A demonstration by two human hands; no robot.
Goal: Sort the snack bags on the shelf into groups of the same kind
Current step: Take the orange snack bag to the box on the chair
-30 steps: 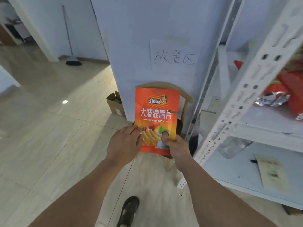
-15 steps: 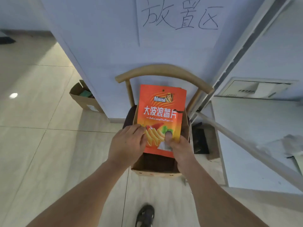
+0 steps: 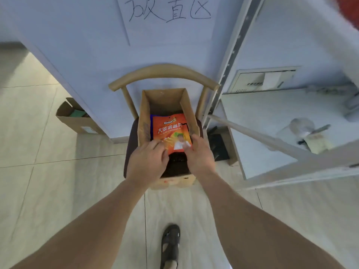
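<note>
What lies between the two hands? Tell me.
In the head view, the lower end of the orange bag lies between the left hand and right hand, with the dark inside of the box below it.

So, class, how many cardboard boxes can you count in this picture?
2. One cardboard box stands on the chair, holding the orange snack bag; another box sits on the floor left. Others may be hidden.

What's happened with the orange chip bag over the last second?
The orange chip bag has come down from in front of the wall into the open cardboard box on the chair, its lower end now inside. The left hand and right hand still hold its bottom edge; nothing was released.
</note>
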